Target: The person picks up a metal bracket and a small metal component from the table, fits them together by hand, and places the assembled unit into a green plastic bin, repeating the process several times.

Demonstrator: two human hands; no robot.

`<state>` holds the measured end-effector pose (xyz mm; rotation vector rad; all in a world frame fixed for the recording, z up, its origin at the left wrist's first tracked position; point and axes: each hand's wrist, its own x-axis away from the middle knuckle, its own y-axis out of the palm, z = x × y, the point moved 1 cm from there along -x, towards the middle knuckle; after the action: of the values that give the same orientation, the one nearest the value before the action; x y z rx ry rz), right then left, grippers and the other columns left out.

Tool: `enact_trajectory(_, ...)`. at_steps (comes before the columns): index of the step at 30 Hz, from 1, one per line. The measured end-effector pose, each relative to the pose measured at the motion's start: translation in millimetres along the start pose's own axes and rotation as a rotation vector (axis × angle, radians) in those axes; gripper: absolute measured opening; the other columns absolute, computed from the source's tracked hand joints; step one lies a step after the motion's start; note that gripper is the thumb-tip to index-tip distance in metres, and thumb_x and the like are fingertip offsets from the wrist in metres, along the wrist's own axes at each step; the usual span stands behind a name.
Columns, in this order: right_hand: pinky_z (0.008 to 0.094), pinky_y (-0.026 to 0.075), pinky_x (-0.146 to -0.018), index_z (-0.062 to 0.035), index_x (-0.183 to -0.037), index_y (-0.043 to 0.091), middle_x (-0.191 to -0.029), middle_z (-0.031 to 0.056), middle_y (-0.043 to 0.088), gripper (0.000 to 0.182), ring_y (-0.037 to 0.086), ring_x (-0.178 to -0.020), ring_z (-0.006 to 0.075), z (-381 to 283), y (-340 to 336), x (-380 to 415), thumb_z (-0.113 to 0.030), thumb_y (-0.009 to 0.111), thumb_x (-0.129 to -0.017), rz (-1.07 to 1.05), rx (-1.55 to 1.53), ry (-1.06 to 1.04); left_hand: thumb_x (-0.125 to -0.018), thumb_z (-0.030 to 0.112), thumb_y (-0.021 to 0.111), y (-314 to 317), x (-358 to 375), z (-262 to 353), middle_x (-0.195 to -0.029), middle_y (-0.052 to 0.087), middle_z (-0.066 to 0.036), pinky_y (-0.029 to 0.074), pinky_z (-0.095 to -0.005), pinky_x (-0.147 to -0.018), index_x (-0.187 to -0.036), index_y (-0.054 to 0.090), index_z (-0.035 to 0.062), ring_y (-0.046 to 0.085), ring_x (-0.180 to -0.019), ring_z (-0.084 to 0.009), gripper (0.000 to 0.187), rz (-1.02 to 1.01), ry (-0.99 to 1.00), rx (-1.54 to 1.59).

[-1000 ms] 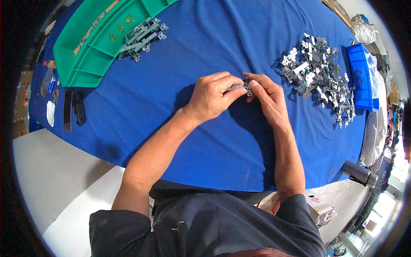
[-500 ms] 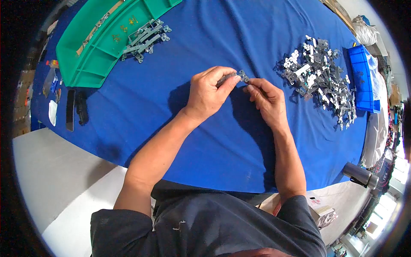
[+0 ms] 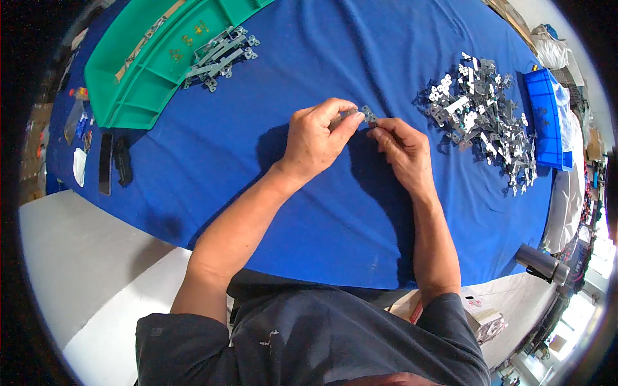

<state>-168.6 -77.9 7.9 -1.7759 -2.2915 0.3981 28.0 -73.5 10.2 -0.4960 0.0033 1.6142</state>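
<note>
Above the middle of the blue cloth, my left hand point(image 3: 317, 136) pinches a small grey metal bracket point(image 3: 368, 114) between thumb and fingers. My right hand point(image 3: 405, 149) is closed at the bracket's right end, thumb against the curled forefinger. Most of the bracket's left part is hidden behind the left fingers. Off to the right lies a heap of loose metal brackets point(image 3: 479, 116), silver and dark. A smaller pile of long grey brackets point(image 3: 222, 59) rests beside the green tray at the upper left.
The green tray point(image 3: 138, 106) has divided compartments with a few small brass-coloured pieces. A blue plastic bin point(image 3: 547, 119) stands at the right edge, a metal flask point(image 3: 542, 262) below it. A black phone-like slab point(image 3: 105, 164) and a dark tool point(image 3: 122, 162) lie at left.
Almost nothing differs. Both hands hold the bracket at nearly the same place, with only a very slight shift.
</note>
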Motion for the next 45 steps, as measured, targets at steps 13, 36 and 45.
enact_trajectory(13, 0.0259, 0.047, -0.061, -0.0008, -0.107, 0.071, -0.076, 0.002, 0.064, 0.015, 0.058, -0.068, 0.0077, -1.5, 1.4, 0.0, -0.011, 0.069, -0.096, 0.022, 0.017, 0.039, -0.09, 0.013, 0.076, 3.7, 1.4, -5.5, -0.063, 0.063, -0.004, 0.042, -0.0292, -0.049, -0.095, 0.071, 0.0026, 0.055, -0.054, -0.0076, 0.013, -0.027, 0.08, -0.114)
enact_trajectory(36, 0.028, 0.051, -0.065, 0.0015, -0.104, 0.07, -0.078, 0.0039, 0.066, 0.014, 0.062, -0.071, 0.0106, 0.7, 0.4, -0.9, -0.01, 0.068, -0.096, 0.019, 0.068, -0.081, -0.092, 0.014, 0.074, 3.8, 1.9, -3.7, -0.056, 0.053, 0.003, 0.038, -0.0264, -0.048, -0.093, 0.07, 0.0024, 0.045, -0.053, -0.0019, 0.012, -0.003, 0.037, -0.053)
enact_trajectory(45, 0.0247, 0.045, -0.055, -0.0014, -0.109, 0.066, -0.079, 0.0021, 0.062, 0.015, 0.054, -0.062, 0.0072, -0.7, 3.8, -0.3, -0.012, 0.066, -0.099, 0.008, -0.035, -0.042, -0.089, 0.014, 0.075, 5.3, 3.7, -2.1, -0.077, 0.071, -0.014, 0.053, -0.0369, -0.057, -0.093, 0.069, 0.0033, 0.071, -0.065, -0.0262, 0.013, -0.088, 0.185, -0.207)
